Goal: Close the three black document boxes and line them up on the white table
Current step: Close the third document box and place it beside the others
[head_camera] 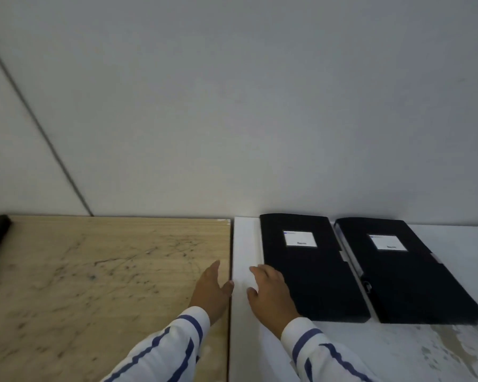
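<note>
Both hands empty, left hand (211, 288) and right hand (271, 293) fingers spread; risk of nudging near box (312, 271) askew from second box (406, 274), third unseen.

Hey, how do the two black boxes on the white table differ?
The left box lies close by the right hand; the right box lies clear of both hands. The left box's edge is plain; the right box shows a clasp on its left edge. Both lie flat, closed, with white labels.

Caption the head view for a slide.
Two closed black document boxes side by side on the white table; right hand at the nearer box, left hand over the wooden surface.
</note>
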